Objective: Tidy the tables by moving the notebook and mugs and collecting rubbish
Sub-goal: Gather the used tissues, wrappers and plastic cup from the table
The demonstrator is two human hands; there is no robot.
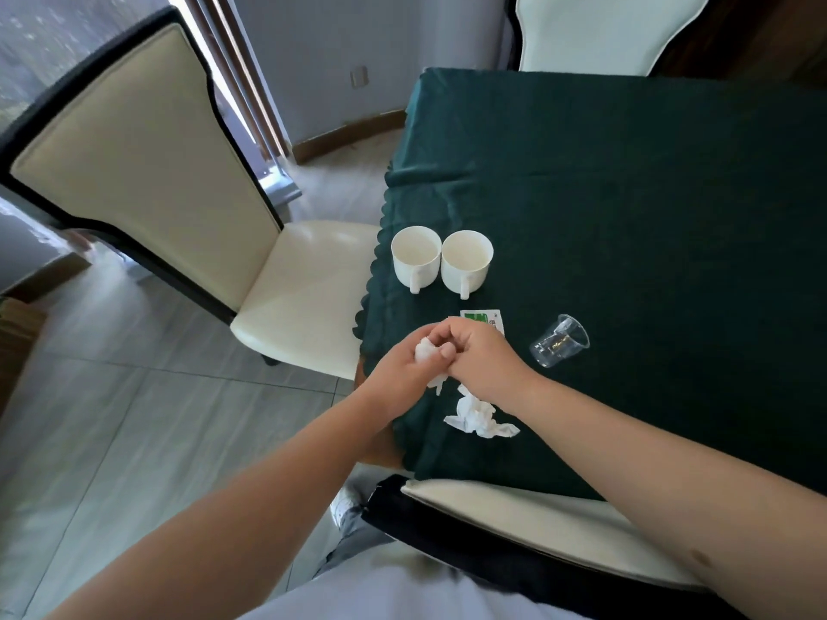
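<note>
Two white mugs (416, 258) (466, 260) stand side by side near the left edge of the green-clothed table (626, 208). My left hand (402, 373) grips a crumpled white tissue (425, 351). My right hand (479, 355) meets it from the right, fingers curled on the same tissue. Another crumpled tissue (479, 418) lies on the cloth just below my hands. A green and white packet (481, 316) peeks out behind my right hand. A clear plastic cup (559, 341) lies on its side to the right. No notebook is in view.
A cream chair (179, 181) with a dark frame stands left of the table. Another chair back (537, 521) is directly in front of me at the table's near edge, and a third (595, 33) is at the far side. Tiled floor lies to the left.
</note>
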